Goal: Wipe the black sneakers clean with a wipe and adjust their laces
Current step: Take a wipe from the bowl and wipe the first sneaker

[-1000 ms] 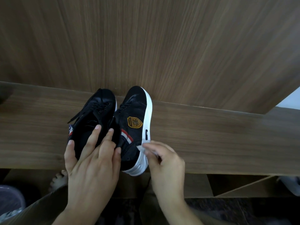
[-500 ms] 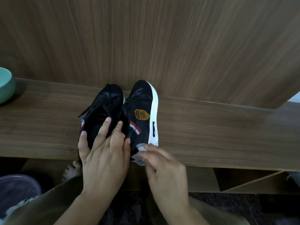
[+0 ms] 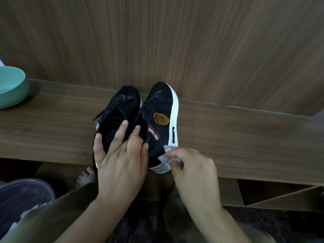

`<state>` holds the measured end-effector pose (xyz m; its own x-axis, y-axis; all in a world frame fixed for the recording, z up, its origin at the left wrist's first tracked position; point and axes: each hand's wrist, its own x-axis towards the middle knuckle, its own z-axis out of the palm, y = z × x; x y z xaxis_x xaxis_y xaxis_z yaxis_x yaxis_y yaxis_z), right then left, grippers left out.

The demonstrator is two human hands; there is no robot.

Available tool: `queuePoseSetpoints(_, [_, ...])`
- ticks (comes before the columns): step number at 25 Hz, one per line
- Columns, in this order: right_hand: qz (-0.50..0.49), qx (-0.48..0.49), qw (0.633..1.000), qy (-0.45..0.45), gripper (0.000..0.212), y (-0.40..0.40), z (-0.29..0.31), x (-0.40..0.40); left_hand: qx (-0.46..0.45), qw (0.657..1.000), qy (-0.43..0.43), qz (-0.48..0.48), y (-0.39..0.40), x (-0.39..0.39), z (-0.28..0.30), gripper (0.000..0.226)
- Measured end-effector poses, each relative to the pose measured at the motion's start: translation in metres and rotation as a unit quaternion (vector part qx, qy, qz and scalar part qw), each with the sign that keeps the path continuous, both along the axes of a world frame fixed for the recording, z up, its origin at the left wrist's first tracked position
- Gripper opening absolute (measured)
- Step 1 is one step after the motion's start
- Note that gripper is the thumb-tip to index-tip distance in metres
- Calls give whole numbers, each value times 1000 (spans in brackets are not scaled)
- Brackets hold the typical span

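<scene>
Two black sneakers stand side by side on a wooden shelf (image 3: 236, 137), toes against the back panel. The left sneaker (image 3: 122, 109) has loose black laces. The right sneaker (image 3: 161, 113) leans left and shows a white sole, a yellow badge and red-white stripes. My left hand (image 3: 121, 155) grips the heels of both sneakers, thumb on the left shoe's outer side and fingers over the collars. My right hand (image 3: 191, 171) pinches a crumpled white wipe (image 3: 164, 155) against the heel end of the right sneaker's white sole.
A green bowl (image 3: 10, 88) sits at the shelf's left end. A wood-grain panel (image 3: 175, 41) rises behind the shelf. Below the front edge are my knees, bare toes (image 3: 85, 178), a dark plastic bin (image 3: 22, 199) at lower left and a lower shelf (image 3: 263, 195) at right.
The view has shifted, so the shoes sit further right and the green bowl has come into sight. My right hand with the wipe has slid back along the white sole to the heel.
</scene>
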<state>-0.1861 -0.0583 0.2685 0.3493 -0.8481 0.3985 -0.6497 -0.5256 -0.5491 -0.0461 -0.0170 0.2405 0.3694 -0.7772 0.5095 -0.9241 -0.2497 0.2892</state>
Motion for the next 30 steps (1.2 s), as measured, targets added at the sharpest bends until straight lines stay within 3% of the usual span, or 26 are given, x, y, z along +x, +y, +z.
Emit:
queuePoseSetpoints(3, [43, -69, 995, 49, 19, 17, -9, 10, 10, 1000, 2, -1, 1, 0, 2, 32])
queuePoseSetpoints(6, [61, -102, 993, 9, 17, -5, -10, 14, 9, 1000, -5, -1, 4, -2, 4, 36])
queuePoseSetpoints(9, [-19, 57, 995, -79, 13, -34, 2, 8, 1, 1000, -1, 4, 2, -4, 4, 37])
queuePoseSetpoints(10, [-28, 112, 991, -66, 13, -35, 1, 6, 2, 1000, 1, 3, 3, -5, 4, 38])
queuePoseSetpoints(13, [7, 124, 992, 4, 16, -23, 1, -2, 13, 1000, 5, 1, 4, -4, 4, 37])
queuePoseSetpoints(18, [-105, 206, 957, -178, 18, -61, -5, -18, 49, 997, 16, -53, -9, -15, 14, 9])
queuePoseSetpoints(21, [-154, 235, 912, -301, 21, -74, -10, -30, 49, 978, -79, -185, -11, -17, 16, 16])
queuePoseSetpoints(25, [-190, 212, 905, -316, 20, -81, -9, -43, -12, 924, -178, -337, -32, 9, 29, 7])
queuePoseSetpoints(27, [-198, 211, 901, -322, 20, -84, -9, -46, -6, 894, -260, -365, -50, 24, 47, 11])
queuePoseSetpoints(30, [-195, 220, 898, -326, 21, -85, -10, -42, 84, 852, -357, -374, -77, 36, 81, 17])
